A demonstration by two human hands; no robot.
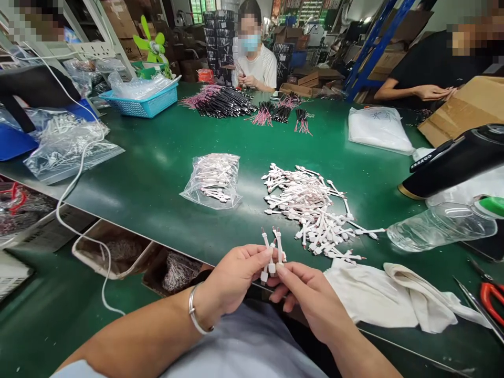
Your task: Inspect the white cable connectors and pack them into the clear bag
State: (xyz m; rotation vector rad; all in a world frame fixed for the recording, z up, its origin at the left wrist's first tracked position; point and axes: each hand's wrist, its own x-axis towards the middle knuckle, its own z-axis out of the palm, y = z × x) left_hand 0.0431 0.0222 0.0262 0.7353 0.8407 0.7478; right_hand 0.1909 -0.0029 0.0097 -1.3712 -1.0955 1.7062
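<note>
My left hand [232, 281] and my right hand [311, 302] meet at the table's near edge, both pinched round a small bunch of short white connector leads [273, 253] that stand upright between the fingertips. A silver bracelet sits on my left wrist. Just beyond lies a loose pile of the same white leads [311, 207] on the green table [157, 157]. A clear bag of leads [214, 179] lies to the pile's left.
A white cloth [394, 296], a lying plastic bottle [441, 226], a black flask [452, 163] and red-handled cutters [492, 296] lie at right. Black and pink wire bundles [224, 102], a blue basket [142, 102] and two seated people are across the table. Open boxes sit below at left.
</note>
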